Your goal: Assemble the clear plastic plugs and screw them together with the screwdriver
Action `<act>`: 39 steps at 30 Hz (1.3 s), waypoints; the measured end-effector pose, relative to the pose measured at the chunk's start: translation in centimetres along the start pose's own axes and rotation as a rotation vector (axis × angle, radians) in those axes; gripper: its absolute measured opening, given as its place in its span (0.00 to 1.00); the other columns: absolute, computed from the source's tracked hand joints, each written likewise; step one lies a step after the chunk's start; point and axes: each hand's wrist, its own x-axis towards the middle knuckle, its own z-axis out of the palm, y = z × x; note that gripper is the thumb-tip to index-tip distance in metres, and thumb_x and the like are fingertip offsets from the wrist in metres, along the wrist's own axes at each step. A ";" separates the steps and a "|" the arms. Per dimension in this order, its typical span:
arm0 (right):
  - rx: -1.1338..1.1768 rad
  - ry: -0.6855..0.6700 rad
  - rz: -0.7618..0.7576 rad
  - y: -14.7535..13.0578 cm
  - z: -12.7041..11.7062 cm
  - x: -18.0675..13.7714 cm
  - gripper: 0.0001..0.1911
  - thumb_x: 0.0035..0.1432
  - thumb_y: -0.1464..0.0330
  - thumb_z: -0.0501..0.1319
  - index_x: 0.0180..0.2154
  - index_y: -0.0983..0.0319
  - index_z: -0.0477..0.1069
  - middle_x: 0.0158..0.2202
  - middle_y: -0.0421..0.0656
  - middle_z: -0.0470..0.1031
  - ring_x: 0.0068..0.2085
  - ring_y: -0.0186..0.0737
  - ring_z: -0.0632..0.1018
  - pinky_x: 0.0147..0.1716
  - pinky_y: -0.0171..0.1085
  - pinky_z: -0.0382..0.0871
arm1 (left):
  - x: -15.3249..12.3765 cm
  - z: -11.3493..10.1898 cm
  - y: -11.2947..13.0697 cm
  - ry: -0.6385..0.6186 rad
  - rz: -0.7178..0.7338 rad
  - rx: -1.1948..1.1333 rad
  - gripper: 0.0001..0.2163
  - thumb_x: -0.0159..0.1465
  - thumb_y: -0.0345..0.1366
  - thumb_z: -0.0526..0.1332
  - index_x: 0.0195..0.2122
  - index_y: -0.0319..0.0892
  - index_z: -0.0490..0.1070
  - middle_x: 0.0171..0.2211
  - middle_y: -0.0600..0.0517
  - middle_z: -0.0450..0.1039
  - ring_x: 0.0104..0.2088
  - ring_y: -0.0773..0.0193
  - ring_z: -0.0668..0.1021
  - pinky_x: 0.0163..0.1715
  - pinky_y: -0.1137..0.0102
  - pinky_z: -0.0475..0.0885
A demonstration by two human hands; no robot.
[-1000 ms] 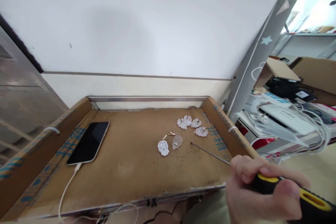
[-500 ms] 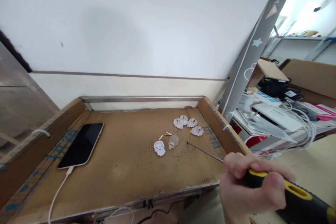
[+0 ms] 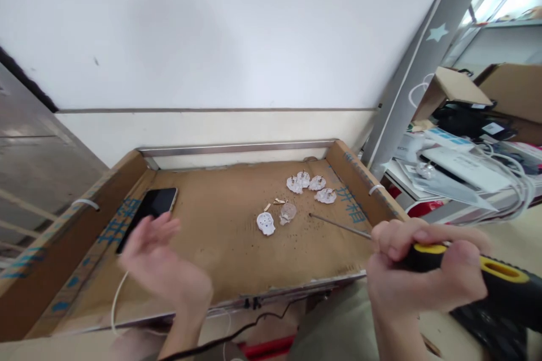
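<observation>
My right hand is wrapped round the black-and-yellow handle of a screwdriver. Its long thin shaft points left over the cardboard, the tip near some dark crumbs. My left hand, slightly blurred, is raised at the left with its fingers stretched out and nothing in it. Behind those fingers lies a phone, partly covered. On the cardboard sit a white plastic plug piece, a clear plug piece and small brass strips. Several clear plug pieces with metal pins are grouped farther right.
A cardboard-lined tray has raised sides, the right one near my right hand. A white cable runs from the phone over the front edge. At right, a cluttered table holds boxes and cables. A white wall stands behind.
My left hand has come into view at the left, in front of the phone. My right hand still grips the screwdriver. The whole view has shifted slightly.
</observation>
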 end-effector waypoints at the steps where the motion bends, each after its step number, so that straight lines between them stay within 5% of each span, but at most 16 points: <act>1: -0.005 -0.001 -0.012 0.0 0.0 0.1 0.10 0.56 0.64 0.51 0.25 0.63 0.58 0.12 0.32 0.55 0.12 0.26 0.56 0.12 0.29 0.51 | -0.2 1.0 -0.2 -0.029 0.009 -0.019 0.15 0.67 0.39 0.47 0.54 0.45 0.57 0.44 0.49 0.68 0.40 0.61 0.73 0.40 0.62 0.70; 3: -0.014 0.000 -0.013 0.1 0.0 0.3 0.10 0.56 0.65 0.51 0.25 0.62 0.58 0.12 0.32 0.54 0.12 0.26 0.56 0.12 0.29 0.50 | -0.6 3.2 -0.1 -0.312 0.064 -0.031 0.13 0.66 0.39 0.51 0.50 0.44 0.62 0.42 0.48 0.70 0.40 0.61 0.73 0.42 0.64 0.69; 6: -0.035 0.017 -0.008 0.2 0.2 0.6 0.11 0.57 0.64 0.51 0.25 0.62 0.57 0.12 0.32 0.54 0.12 0.25 0.56 0.12 0.28 0.51 | -1.2 6.2 0.4 -0.999 0.300 0.074 0.11 0.63 0.42 0.56 0.45 0.47 0.69 0.41 0.52 0.73 0.43 0.59 0.73 0.44 0.63 0.67; 9: -0.057 0.044 0.002 0.2 0.4 0.8 0.11 0.56 0.63 0.52 0.25 0.62 0.57 0.13 0.32 0.54 0.12 0.25 0.56 0.12 0.27 0.51 | -2.1 8.0 0.4 -1.280 0.441 0.151 0.11 0.60 0.44 0.60 0.42 0.48 0.71 0.41 0.53 0.74 0.44 0.58 0.72 0.44 0.63 0.66; 20: 0.058 -0.158 -0.039 -0.1 1.1 0.4 0.10 0.58 0.65 0.52 0.27 0.63 0.61 0.13 0.33 0.56 0.13 0.25 0.57 0.13 0.29 0.51 | -2.5 8.0 -2.0 -1.235 0.342 0.157 0.05 0.60 0.34 0.58 0.37 0.48 0.72 0.40 0.55 0.74 0.44 0.61 0.72 0.47 0.64 0.60; 28: 0.105 -0.243 0.023 -3.0 2.8 1.7 0.13 0.57 0.61 0.56 0.27 0.63 0.60 0.14 0.34 0.58 0.14 0.25 0.59 0.15 0.28 0.54 | -3.4 8.1 -2.0 -1.266 0.346 0.145 0.06 0.62 0.40 0.59 0.35 0.47 0.73 0.35 0.54 0.73 0.39 0.62 0.71 0.45 0.64 0.61; 39: 0.073 -0.247 0.192 -1.4 5.1 1.1 0.16 0.57 0.60 0.53 0.24 0.61 0.52 0.10 0.30 0.52 0.10 0.24 0.52 0.10 0.27 0.48 | -3.4 7.9 -2.1 -1.254 0.337 0.124 0.06 0.61 0.42 0.61 0.35 0.46 0.73 0.40 0.52 0.71 0.44 0.59 0.70 0.46 0.63 0.63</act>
